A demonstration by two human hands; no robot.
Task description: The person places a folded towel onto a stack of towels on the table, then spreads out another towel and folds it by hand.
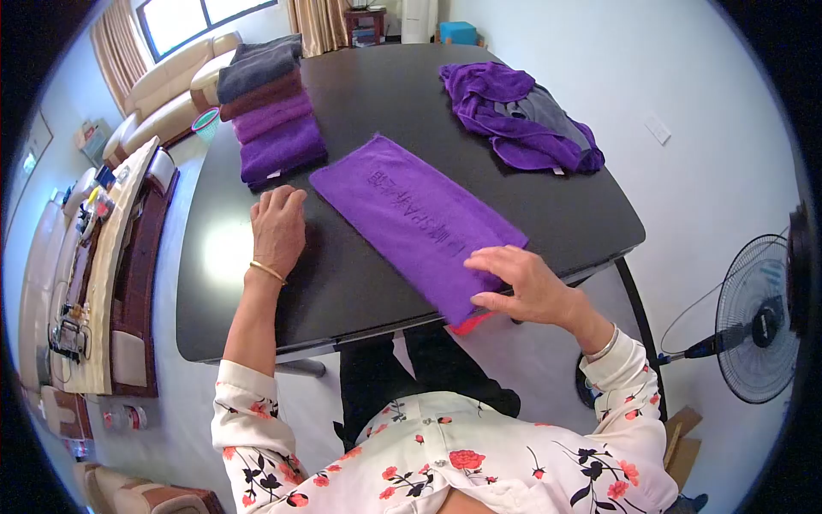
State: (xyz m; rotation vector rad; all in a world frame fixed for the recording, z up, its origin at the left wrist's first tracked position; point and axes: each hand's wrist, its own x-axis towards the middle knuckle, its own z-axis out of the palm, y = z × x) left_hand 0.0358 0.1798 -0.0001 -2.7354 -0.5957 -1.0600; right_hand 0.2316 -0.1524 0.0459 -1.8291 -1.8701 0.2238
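A purple towel lies folded into a long strip, slanting across the near part of the dark table, with dark printed lettering along it. My right hand is at the towel's near right end, thumb and fingers apart, fingertips over its edge; whether they touch the cloth I cannot tell. My left hand is to the left of the towel, its fingers curled down by the tabletop with nothing visible in them. Just beyond it stands a stack of folded towels, purple at the bottom, then lighter purple, brown and dark grey.
Crumpled purple and grey cloths lie in a heap at the table's far right. The dark table has rounded corners. A black fan stands at the right by the wall. Sofas and a long low table are to the left.
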